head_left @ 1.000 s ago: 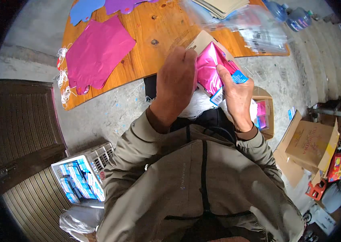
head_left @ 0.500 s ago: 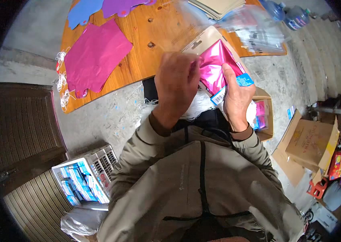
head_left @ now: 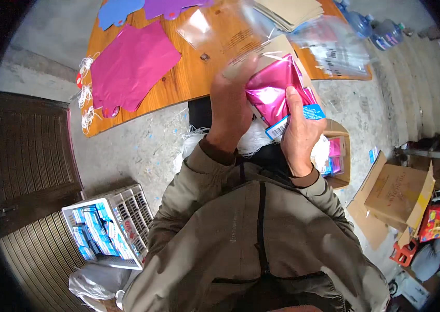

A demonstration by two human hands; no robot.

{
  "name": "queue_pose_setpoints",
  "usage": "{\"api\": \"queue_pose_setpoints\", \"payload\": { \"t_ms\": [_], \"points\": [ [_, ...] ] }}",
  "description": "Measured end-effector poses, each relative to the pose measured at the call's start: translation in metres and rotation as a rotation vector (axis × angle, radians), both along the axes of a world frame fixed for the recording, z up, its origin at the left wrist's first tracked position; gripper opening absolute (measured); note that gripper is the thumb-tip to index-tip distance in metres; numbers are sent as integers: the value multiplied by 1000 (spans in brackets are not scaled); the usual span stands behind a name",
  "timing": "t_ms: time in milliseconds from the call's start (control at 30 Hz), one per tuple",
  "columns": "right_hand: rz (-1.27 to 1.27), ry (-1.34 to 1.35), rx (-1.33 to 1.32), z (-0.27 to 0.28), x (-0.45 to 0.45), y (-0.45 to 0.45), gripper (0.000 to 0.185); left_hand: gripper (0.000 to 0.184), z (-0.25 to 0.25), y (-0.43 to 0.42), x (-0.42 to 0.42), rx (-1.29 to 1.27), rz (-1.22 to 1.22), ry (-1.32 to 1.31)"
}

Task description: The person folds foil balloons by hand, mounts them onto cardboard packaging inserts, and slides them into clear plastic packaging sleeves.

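Up onto the tan card (head_left: 282, 44) has gone my left hand (head_left: 233, 99), covering the slotted end that showed a moment ago, and thin white strips (head_left: 272, 53) now show across the card's upper part. My right hand (head_left: 304, 136) has kept its hold, closed with the thumb pressed flat on the pink foil packet (head_left: 277, 86), beside its blue label (head_left: 313, 111). My left is blurred, so I can't tell how far it's closed or what it pinches. The packet is raised by the near edge of the wooden table (head_left: 191, 70); pink sheets (head_left: 136, 67) lie on the table's left part, white string (head_left: 256, 139) below its near edge.
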State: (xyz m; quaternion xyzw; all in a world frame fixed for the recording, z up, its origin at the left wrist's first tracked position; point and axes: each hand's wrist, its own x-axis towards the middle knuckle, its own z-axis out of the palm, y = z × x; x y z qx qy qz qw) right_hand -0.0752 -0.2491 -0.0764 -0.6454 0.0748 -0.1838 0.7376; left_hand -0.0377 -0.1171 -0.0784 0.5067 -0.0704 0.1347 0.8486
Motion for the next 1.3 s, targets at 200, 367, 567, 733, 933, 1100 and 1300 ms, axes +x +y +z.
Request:
{"api": "queue_pose_setpoints", "payload": {
  "t_ms": [200,367,567,733,933,1100,1300],
  "points": [
    [-25,-6,101,-7,3,1,25,34,-27,-21,-19,628,383,-278],
    [-52,-28,133,2,3,8,23,23,5,-35,-37,111,15,170],
    [-11,63,103,-6,3,-1,28,29,1,-38,-36,-170,-27,247],
    [-4,-9,132,-13,11,-9,33,24,-1,-27,-31,54,9,268],
    [32,52,282,-14,7,-23,18,23,-11,-30,-26,186,-13,245],
    [-138,16,179,-15,14,-20,18,28,-31,-30,-34,161,-206,284],
    [-202,16,136,-25,19,-21,18,36,-23,-21,-55,65,-358,326]
  ]
}}
